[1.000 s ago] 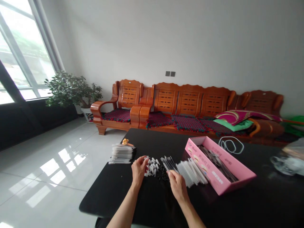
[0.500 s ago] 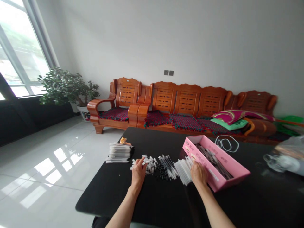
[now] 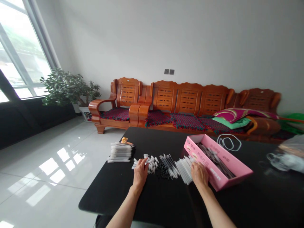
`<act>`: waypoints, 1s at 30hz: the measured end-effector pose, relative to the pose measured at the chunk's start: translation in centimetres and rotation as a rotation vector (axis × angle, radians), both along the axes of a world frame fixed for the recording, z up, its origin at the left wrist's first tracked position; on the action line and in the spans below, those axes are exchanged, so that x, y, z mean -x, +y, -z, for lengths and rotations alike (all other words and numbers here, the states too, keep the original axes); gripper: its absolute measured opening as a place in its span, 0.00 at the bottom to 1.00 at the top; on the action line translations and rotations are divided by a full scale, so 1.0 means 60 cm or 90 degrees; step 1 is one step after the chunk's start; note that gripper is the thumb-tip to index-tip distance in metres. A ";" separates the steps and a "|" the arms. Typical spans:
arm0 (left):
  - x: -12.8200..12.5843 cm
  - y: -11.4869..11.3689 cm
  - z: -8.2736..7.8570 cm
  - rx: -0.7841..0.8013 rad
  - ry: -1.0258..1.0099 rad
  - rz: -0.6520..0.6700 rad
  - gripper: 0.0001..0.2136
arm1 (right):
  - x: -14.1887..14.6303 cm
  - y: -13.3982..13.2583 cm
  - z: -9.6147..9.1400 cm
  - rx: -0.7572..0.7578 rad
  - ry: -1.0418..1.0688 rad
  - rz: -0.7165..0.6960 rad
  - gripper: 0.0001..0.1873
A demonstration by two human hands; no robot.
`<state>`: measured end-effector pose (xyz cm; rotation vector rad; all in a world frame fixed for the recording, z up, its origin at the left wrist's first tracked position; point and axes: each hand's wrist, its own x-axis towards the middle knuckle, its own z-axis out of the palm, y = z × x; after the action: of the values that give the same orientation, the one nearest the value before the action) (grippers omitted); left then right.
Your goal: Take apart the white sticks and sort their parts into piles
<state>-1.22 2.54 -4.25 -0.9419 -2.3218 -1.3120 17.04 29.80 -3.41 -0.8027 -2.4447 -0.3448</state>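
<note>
My left hand [image 3: 140,172] rests at the near left side of a loose pile of white pen caps [image 3: 153,164], fingers curled together; their tips are partly hidden. My right hand [image 3: 199,173] bends its fingers at the right edge of a row of white pen barrels [image 3: 184,170], against the pink box's side. Whatever is in its fingertips does not show. Between the hands lie small black plugs [image 3: 163,172] and a fan of dark-and-clear pen refills [image 3: 170,165]. A stack of white pens [image 3: 120,152] sits at the left.
An open pink box [image 3: 234,182] with dark sticks inside stands at the right of the black table [image 3: 114,196]. Behind it lies a white cord loop [image 3: 229,142]; a clear plastic bag [image 3: 288,155] is farther right. A small orange figure [image 3: 124,140] stands behind the pens. Wooden seats [image 3: 163,96] line the wall.
The view has shifted slightly. My left fingers have curled in a little at the edge of the cap pile. My right hand stays by the barrels, almost unmoved.
</note>
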 end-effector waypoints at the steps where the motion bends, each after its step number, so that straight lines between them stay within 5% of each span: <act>1: -0.001 0.000 -0.001 0.001 0.001 0.000 0.13 | 0.000 -0.001 -0.001 0.005 -0.004 0.005 0.12; 10: -0.001 -0.001 -0.003 -0.018 -0.011 -0.011 0.13 | -0.008 -0.006 -0.011 0.040 0.011 0.022 0.10; 14: -0.002 -0.003 -0.006 -0.042 -0.021 -0.036 0.12 | 0.011 -0.078 -0.019 0.066 0.128 -0.062 0.12; 18: 0.009 -0.018 -0.020 -0.040 -0.036 -0.090 0.11 | 0.037 -0.184 -0.004 0.125 0.177 -0.266 0.13; 22: 0.045 -0.057 -0.036 0.029 -0.038 -0.191 0.08 | 0.049 -0.242 0.014 0.149 0.189 -0.336 0.12; 30: 0.087 -0.129 -0.015 0.224 -0.043 -0.274 0.08 | 0.049 -0.244 0.022 0.136 0.178 -0.371 0.13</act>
<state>-6.47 -5.19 -3.33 -0.4432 -2.6639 -0.7913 14.09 15.14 -4.75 -0.1708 -2.3355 0.2354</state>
